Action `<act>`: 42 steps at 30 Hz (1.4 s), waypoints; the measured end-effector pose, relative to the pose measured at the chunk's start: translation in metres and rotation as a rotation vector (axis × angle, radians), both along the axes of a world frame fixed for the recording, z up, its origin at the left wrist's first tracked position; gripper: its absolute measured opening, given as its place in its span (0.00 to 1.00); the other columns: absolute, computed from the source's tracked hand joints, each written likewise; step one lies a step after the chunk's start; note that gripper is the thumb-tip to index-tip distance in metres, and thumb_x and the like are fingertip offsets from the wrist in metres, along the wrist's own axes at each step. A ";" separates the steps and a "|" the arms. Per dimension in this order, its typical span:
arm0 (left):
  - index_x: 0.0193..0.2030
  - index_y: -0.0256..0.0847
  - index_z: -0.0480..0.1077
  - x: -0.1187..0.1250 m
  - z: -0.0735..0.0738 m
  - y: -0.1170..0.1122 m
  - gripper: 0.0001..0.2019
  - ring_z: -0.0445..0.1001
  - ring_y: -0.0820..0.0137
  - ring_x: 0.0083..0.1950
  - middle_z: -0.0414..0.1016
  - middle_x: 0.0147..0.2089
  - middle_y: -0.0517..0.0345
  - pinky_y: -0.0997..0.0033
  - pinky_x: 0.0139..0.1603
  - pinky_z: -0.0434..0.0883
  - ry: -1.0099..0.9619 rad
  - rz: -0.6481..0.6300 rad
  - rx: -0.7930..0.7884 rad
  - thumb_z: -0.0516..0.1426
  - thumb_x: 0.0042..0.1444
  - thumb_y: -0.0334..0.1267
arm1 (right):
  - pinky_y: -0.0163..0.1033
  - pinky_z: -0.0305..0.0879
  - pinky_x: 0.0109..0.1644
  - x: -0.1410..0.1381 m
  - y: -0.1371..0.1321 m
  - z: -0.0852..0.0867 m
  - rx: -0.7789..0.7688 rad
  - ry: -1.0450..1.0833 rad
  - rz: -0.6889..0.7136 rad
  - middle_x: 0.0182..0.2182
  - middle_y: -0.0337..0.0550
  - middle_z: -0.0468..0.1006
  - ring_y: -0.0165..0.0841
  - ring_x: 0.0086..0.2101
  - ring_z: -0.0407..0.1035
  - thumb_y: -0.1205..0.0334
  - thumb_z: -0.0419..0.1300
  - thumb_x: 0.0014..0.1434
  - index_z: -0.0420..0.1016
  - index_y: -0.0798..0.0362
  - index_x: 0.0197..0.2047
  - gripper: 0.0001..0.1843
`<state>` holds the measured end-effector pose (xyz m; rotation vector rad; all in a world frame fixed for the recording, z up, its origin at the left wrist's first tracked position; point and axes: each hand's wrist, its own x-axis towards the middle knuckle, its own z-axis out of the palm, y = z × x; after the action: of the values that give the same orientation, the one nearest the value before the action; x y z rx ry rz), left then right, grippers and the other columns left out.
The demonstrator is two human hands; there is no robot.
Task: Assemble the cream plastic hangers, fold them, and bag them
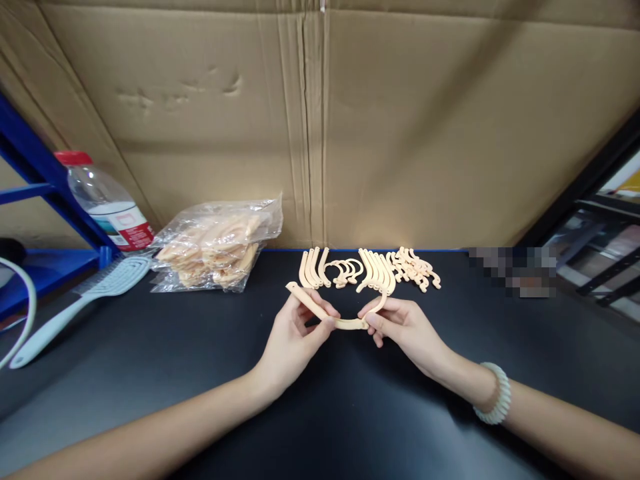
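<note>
One stick is in the left hand, fingers gripping it; fingers of the right hand pinch a hook at the stick's end. Behind the stick lie more sticks.

Just behind the right hand, a pale mint-white bracelet circled the wrist. It was thick and rounded, with close, even ridges running crosswise along its band, rather like a tightly wound coil. Beyond it, farther from the hand, the right forearm was bare. Behind the left hand, the slim left forearm was bare too.
</note>
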<state>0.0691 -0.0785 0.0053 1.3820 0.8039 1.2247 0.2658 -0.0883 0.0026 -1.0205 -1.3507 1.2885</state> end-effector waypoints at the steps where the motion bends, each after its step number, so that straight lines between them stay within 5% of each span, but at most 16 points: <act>1: 0.40 0.41 0.61 0.001 0.000 0.000 0.15 0.73 0.70 0.39 0.74 0.35 0.60 0.68 0.42 0.72 0.007 0.025 -0.019 0.63 0.52 0.34 | 0.33 0.66 0.25 -0.001 0.000 0.000 -0.009 -0.007 -0.001 0.22 0.37 0.72 0.25 0.21 0.65 0.53 0.67 0.51 0.77 0.57 0.32 0.14; 6: 0.47 0.41 0.61 0.005 -0.001 -0.005 0.21 0.76 0.66 0.43 0.77 0.40 0.56 0.63 0.45 0.73 0.024 0.013 -0.112 0.64 0.50 0.36 | 0.34 0.70 0.26 -0.007 -0.001 0.000 0.003 0.026 0.028 0.21 0.37 0.73 0.27 0.22 0.68 0.53 0.68 0.49 0.77 0.57 0.33 0.14; 15: 0.37 0.40 0.62 0.007 0.007 -0.009 0.17 0.78 0.69 0.38 0.80 0.34 0.57 0.67 0.45 0.71 -0.031 -0.066 -0.220 0.67 0.47 0.34 | 0.39 0.74 0.29 -0.008 0.004 0.001 0.052 0.033 0.055 0.26 0.41 0.77 0.31 0.25 0.72 0.54 0.67 0.51 0.78 0.56 0.38 0.15; 18: 0.37 0.40 0.61 0.006 0.006 -0.007 0.17 0.77 0.71 0.37 0.80 0.34 0.57 0.72 0.40 0.71 -0.064 -0.057 -0.228 0.66 0.49 0.35 | 0.42 0.74 0.33 0.004 0.017 0.002 0.232 -0.196 -0.034 0.29 0.44 0.78 0.32 0.28 0.72 0.55 0.61 0.58 0.78 0.54 0.40 0.12; 23: 0.37 0.41 0.57 0.004 0.004 -0.005 0.18 0.77 0.71 0.38 0.81 0.38 0.53 0.73 0.39 0.70 -0.122 -0.094 -0.261 0.65 0.51 0.35 | 0.52 0.66 0.51 0.032 0.054 -0.002 0.748 -0.796 -0.163 0.40 0.49 0.76 0.41 0.44 0.68 0.64 0.60 0.59 0.78 0.51 0.40 0.07; 30: 0.38 0.41 0.58 0.003 0.004 -0.006 0.17 0.77 0.70 0.38 0.81 0.38 0.52 0.68 0.44 0.72 -0.186 -0.121 -0.279 0.65 0.52 0.35 | 0.52 0.64 0.52 0.038 0.069 -0.010 0.851 -1.098 -0.101 0.47 0.51 0.73 0.42 0.48 0.64 0.66 0.56 0.61 0.73 0.50 0.49 0.13; 37: 0.35 0.42 0.56 0.003 0.006 -0.006 0.19 0.78 0.69 0.36 0.79 0.40 0.54 0.64 0.46 0.72 -0.213 -0.132 -0.289 0.66 0.50 0.35 | 0.49 0.64 0.49 0.030 0.077 -0.014 0.862 -1.006 -0.121 0.41 0.49 0.74 0.40 0.44 0.66 0.66 0.54 0.63 0.75 0.51 0.39 0.08; 42: 0.36 0.42 0.56 0.003 0.006 -0.006 0.24 0.77 0.72 0.34 0.80 0.39 0.56 0.68 0.44 0.72 -0.128 -0.100 -0.258 0.69 0.43 0.31 | 0.46 0.66 0.48 0.029 0.073 -0.006 0.765 -0.688 -0.274 0.41 0.48 0.74 0.38 0.43 0.68 0.65 0.52 0.64 0.74 0.51 0.37 0.10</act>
<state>0.0724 -0.0843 0.0110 1.1102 0.7641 1.0797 0.2953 -0.0152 -0.0033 -1.0604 -1.9109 0.1298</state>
